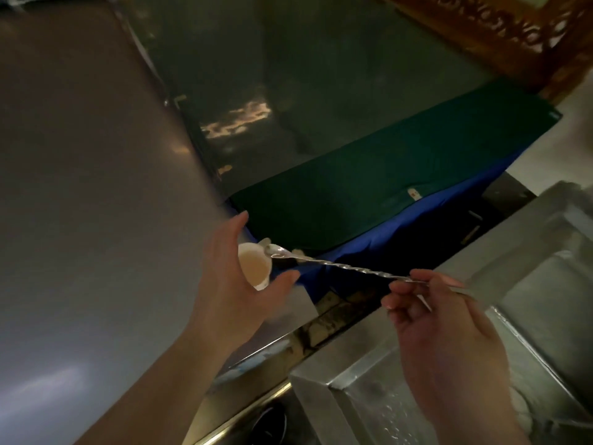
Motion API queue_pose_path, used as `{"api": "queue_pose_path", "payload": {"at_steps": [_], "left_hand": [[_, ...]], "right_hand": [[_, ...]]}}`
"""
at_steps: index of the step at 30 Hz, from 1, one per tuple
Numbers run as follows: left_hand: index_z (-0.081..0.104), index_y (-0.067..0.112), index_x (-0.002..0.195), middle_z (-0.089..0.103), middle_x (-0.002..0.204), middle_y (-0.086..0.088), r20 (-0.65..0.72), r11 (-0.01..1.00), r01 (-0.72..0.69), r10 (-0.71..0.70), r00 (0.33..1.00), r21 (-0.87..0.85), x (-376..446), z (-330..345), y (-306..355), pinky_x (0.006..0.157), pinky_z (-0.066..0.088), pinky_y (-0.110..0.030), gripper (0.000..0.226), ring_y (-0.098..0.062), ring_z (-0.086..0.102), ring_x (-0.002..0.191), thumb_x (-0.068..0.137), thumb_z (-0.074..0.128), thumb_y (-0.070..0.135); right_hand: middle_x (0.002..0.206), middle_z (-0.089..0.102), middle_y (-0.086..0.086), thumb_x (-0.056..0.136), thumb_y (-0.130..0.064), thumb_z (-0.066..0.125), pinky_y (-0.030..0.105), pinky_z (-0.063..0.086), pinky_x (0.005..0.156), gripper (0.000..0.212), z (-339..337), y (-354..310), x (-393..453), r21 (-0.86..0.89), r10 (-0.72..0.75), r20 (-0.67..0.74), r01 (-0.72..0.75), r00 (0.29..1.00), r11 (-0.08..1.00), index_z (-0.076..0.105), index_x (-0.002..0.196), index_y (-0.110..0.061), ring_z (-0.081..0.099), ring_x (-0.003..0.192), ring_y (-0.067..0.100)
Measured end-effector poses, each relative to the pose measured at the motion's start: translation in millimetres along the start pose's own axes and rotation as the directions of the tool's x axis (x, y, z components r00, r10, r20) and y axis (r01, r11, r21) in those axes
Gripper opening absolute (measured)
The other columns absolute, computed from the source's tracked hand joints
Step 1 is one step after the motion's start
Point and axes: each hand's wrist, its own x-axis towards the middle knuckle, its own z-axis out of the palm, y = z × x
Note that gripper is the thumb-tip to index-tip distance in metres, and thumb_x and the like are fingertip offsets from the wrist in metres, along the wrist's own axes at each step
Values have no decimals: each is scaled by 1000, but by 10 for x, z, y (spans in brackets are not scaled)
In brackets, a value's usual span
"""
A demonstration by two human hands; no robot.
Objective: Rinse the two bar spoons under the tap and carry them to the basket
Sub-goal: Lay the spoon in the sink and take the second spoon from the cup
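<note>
My right hand [433,319] is shut on the thin end of a silver bar spoon [346,268] with a twisted stem. The stem runs left and slightly up, and its bowl [276,252] hovers at the rim of a small white cup [255,268] of pale liquid. A second thin metal end [425,303] pokes out below my fingers; I cannot tell whether it belongs to a second spoon. My left hand [231,284] is open and curved around the cup's left side, thumb below it and fingers above. No tap or basket is in view.
A steel sink basin [500,354] with water drops lies under my right hand. A green cloth [385,175] over a blue cloth [426,226] lies beyond the cup. A steel counter [96,187] spreads to the left. Carved wood [513,30] stands at the far right.
</note>
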Motion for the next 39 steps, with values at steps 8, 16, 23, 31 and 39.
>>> {"api": "queue_pose_path", "payload": {"at_steps": [8,16,23,31,39], "left_hand": [[40,41,132,49,125,30,190,959,-175,219,957,-223,-127,1054,1035,83,43,-7,74,4,52,110,66,70,59],[60,36,114,69,95,18,447,913,-70,263,855,-403,-837,2470,1888,71,43,-2,37,7,63,81,81,76,27],[65,28,112,74,96,9,596,890,37,273,755,-454,-1441,3410,2240,82,50,-21,33,-6,66,85,83,74,15],[67,28,98,76,94,2,682,831,258,185,707,-493,-1919,4248,2458,81,51,-21,26,-8,71,91,76,74,15],[64,19,103,74,89,3,760,799,390,123,638,-457,-2096,4654,2521,65,49,-20,22,-6,67,76,86,69,6]], "right_hand": [[56,64,10,95,-2,40,27,51,52,34,-1126,-633,-85,272,-82,-301,168,950,948,64,71,-7,62,49,20],[59,66,7,95,-4,45,27,50,56,28,-2625,-965,-334,363,-113,-545,355,831,861,65,75,-8,64,55,16],[64,68,5,95,-6,43,27,52,61,29,-3624,-928,-510,403,-49,-660,408,750,819,67,80,-10,66,62,15],[65,67,5,89,-2,46,27,53,62,22,-4200,-632,-541,458,51,-739,446,672,769,67,84,-8,65,60,16],[68,68,4,96,-16,46,25,48,64,24,-4326,-298,-490,582,221,-724,407,653,703,65,83,-12,64,59,15]]}}
